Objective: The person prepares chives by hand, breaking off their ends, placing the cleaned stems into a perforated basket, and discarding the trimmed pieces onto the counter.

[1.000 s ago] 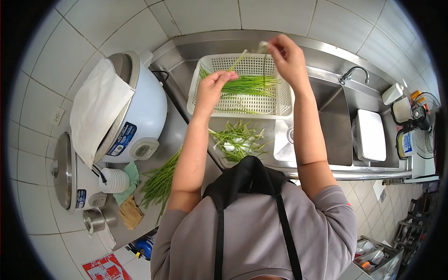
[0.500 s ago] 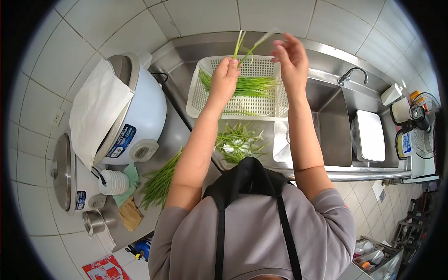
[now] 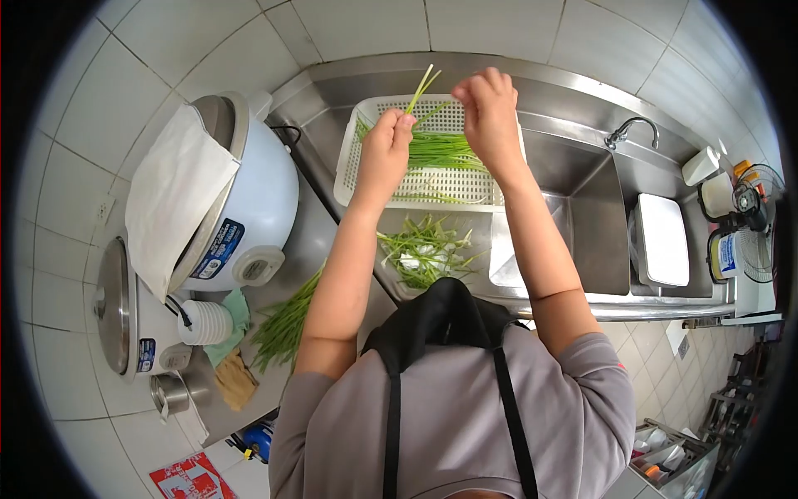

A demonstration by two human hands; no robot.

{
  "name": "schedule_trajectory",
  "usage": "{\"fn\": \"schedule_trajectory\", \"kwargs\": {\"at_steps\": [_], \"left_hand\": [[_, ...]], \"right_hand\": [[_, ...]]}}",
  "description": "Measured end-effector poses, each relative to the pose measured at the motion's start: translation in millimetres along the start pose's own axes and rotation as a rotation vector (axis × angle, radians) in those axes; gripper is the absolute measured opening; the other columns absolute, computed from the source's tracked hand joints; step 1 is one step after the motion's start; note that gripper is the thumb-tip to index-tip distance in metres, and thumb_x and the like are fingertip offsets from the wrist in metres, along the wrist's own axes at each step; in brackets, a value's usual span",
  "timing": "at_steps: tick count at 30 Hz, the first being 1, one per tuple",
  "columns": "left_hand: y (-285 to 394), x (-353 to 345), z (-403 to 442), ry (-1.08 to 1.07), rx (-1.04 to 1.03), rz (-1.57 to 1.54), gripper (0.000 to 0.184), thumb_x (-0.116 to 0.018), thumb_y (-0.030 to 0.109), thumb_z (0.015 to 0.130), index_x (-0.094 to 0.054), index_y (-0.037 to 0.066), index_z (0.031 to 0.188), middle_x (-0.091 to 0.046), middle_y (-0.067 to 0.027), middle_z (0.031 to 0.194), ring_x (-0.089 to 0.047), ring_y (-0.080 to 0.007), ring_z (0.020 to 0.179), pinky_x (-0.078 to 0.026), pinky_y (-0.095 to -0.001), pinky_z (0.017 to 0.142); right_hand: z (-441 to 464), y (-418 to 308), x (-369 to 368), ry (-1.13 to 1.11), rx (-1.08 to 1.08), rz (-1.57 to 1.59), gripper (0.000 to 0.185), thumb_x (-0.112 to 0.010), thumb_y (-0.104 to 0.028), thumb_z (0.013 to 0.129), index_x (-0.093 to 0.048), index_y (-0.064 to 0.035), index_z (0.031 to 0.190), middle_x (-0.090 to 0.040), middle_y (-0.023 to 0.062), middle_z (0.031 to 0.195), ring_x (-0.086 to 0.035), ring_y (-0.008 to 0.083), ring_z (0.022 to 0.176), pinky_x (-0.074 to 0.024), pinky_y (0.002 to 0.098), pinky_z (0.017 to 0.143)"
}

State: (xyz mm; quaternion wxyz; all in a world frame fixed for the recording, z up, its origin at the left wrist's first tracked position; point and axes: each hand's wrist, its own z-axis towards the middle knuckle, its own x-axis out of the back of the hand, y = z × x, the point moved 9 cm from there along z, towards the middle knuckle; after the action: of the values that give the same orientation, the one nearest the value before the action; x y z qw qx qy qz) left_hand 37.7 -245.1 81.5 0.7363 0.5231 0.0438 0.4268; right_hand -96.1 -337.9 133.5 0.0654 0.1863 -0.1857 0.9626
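Note:
My left hand (image 3: 386, 154) is closed around a few thin green onions (image 3: 421, 90), their pale ends pointing up over the basket. Close by on the right, my right hand (image 3: 489, 116) has its fingers drawn together near those ends; whatever sits in the fingertips is too small to make out. Below both hands, a white perforated basket (image 3: 345, 179) holds a row of green onions (image 3: 445, 152) laid sideways. Between the basket and my body lies a loose heap of green trimmings (image 3: 428, 249). An uncut-looking bunch of green onions (image 3: 287, 324) rests on the counter beside my left forearm.
Left of me stand a large blue-white rice cooker (image 3: 270, 195) with a white cloth (image 3: 170, 191), a second cooker (image 3: 116, 308), and stacked white cups (image 3: 204, 323). To the right are steel sink basins (image 3: 590, 224), a faucet (image 3: 632, 129) and a white-lidded container (image 3: 662, 239).
My right hand has moved left, toward the stalks, and its fingers have closed from a spread pose. My left hand has shifted slightly left and down with the green onions.

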Motion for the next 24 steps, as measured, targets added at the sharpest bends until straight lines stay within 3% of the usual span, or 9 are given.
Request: {"fn": "schedule_trajectory", "kwargs": {"at_steps": [1, 4, 5, 9, 11, 14, 17, 20, 24], "left_hand": [[-4, -2, 0, -0.011, 0.005, -0.073, 0.026, -0.045, 0.026, 0.093, -0.051, 0.001, 0.094, -0.051, -0.0053, 0.063, -0.049, -0.0160, 0.054, -0.041, -0.0301, 0.053], [-20, -13, -6, -0.211, 0.384, -0.674, 0.027, -0.045, 0.027, 0.094, -0.053, 0.001, 0.096, -0.042, 0.0036, 0.068, -0.037, -0.0051, 0.056, -0.033, -0.0203, 0.051], [-11, -8, -3, -0.207, 0.351, -0.774, 0.027, -0.045, 0.026, 0.094, -0.053, 0.001, 0.098, -0.040, 0.0035, 0.068, -0.035, -0.0048, 0.056, -0.032, -0.0196, 0.050], [16, 14, 14, -0.173, 0.207, -1.072, 0.025, -0.043, 0.024, 0.095, -0.051, 0.001, 0.102, -0.036, 0.0028, 0.069, -0.032, -0.0049, 0.057, -0.028, -0.0180, 0.050], [25, 22, 20, -0.158, 0.163, -1.174, 0.022, -0.043, 0.022, 0.095, -0.050, 0.002, 0.101, -0.036, 0.0025, 0.069, -0.031, -0.0055, 0.057, -0.027, -0.0177, 0.049], [35, 32, 24, -0.151, 0.112, -1.243, 0.019, -0.042, 0.021, 0.095, -0.050, 0.003, 0.098, -0.035, 0.0026, 0.068, -0.030, -0.0055, 0.056, -0.027, -0.0182, 0.048], [36, 38, 25, -0.134, 0.094, -1.268, 0.017, -0.041, 0.020, 0.095, -0.048, 0.004, 0.096, -0.033, 0.0030, 0.067, -0.027, -0.0056, 0.055, -0.026, -0.0182, 0.047], [35, 46, 25, -0.120, 0.065, -1.310, 0.017, -0.040, 0.020, 0.095, -0.048, 0.005, 0.096, -0.033, 0.0027, 0.067, -0.026, -0.0058, 0.054, -0.024, -0.0180, 0.045], [30, 50, 24, -0.112, 0.025, -1.346, 0.018, -0.041, 0.022, 0.095, -0.050, 0.007, 0.093, -0.033, 0.0040, 0.066, -0.026, -0.0052, 0.053, -0.022, -0.0186, 0.043]], "right_hand": [[0, 8, 1, 0.049, -0.062, 0.047, 0.006, -0.058, -0.011, 0.083, -0.056, -0.0046, 0.083, -0.056, 0.0043, 0.086, -0.051, 0.0202, 0.085, -0.0404, 0.0315, 0.075], [-6, 51, -9, 0.070, -0.534, 0.739, 0.011, -0.051, -0.013, 0.090, -0.054, -0.0031, 0.086, -0.052, 0.0012, 0.077, -0.049, 0.0128, 0.070, -0.0412, 0.0258, 0.065], [-7, 47, -11, 0.056, -0.562, 0.863, 0.015, -0.045, -0.015, 0.094, -0.055, -0.0040, 0.093, -0.048, -0.0028, 0.071, -0.043, 0.0056, 0.062, -0.0378, 0.0210, 0.057], [-35, 8, -43, -0.461, -0.631, 0.960, 0.020, -0.046, -0.019, 0.093, -0.058, -0.0059, 0.102, -0.044, -0.0053, 0.068, -0.037, 0.0030, 0.060, -0.0313, 0.0168, 0.054], [-57, -17, -60, -0.709, -0.623, 0.997, 0.018, -0.052, -0.021, 0.091, -0.062, -0.0077, 0.098, -0.046, -0.0068, 0.067, -0.036, 0.0022, 0.058, -0.0294, 0.0175, 0.051], [-92, -27, -95, -0.771, -0.504, 1.106, 0.016, -0.057, -0.022, 0.088, -0.064, -0.0088, 0.094, -0.050, -0.0080, 0.067, -0.034, 0.0009, 0.055, -0.0268, 0.0178, 0.049], [-115, -35, -104, -0.967, -0.652, 1.086, 0.017, -0.061, -0.023, 0.085, -0.065, -0.0070, 0.091, -0.054, -0.0069, 0.072, -0.034, 0.0005, 0.054, -0.0259, 0.0188, 0.047], [-125, -37, -111, -0.958, -0.711, 1.288, 0.014, -0.059, -0.019, 0.086, -0.063, -0.0057, 0.088, -0.053, -0.0059, 0.069, -0.035, 0.0019, 0.055, -0.0257, 0.0191, 0.046], [-139, -17, -125, -0.665, -1.053, 1.721, 0.010, -0.054, -0.014, 0.085, -0.057, -0.0057, 0.081, -0.049, -0.0029, 0.064, -0.039, 0.0063, 0.054, -0.0304, 0.0222, 0.045]]}}
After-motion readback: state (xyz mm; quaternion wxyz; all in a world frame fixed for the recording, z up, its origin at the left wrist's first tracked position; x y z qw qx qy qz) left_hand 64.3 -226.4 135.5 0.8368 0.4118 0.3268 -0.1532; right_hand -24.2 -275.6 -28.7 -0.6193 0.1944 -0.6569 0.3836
